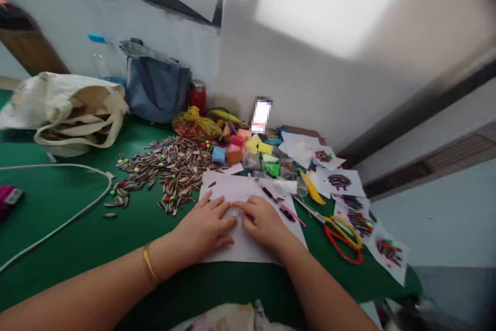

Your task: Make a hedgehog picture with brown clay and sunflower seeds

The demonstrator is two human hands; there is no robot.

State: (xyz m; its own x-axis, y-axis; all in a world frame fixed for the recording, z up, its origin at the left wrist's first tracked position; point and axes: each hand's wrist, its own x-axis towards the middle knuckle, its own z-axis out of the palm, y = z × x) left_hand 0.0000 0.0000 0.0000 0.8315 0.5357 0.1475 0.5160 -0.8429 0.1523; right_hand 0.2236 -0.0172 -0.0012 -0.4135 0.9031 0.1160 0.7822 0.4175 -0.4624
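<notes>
A sheet of white paper [248, 248] lies on the green table under both hands. My left hand [205, 225] rests on its left part with fingers spread, holding nothing I can see. My right hand [265, 220] lies opposite, index finger stretched toward the left hand's fingertips and thumb apart from it. Between the hands is a small, pale, see-through thing [234, 212], too small to name; the right index finger is at it. One sunflower seed [212, 184] lies near the paper's top left. Dark pens [287, 214] and a pink stick [295, 214] lie beside my right hand.
Left of the paper spreads a heap of sunflower seeds [174, 163] with coloured beads. Behind sit bright clay packets [234, 155] and a phone [261, 114]. On the right are red-and-yellow scissors [343, 238], a yellow cutter [313, 189] and seed-decorated papers [387, 253]. A white cable [77, 216] crosses the left.
</notes>
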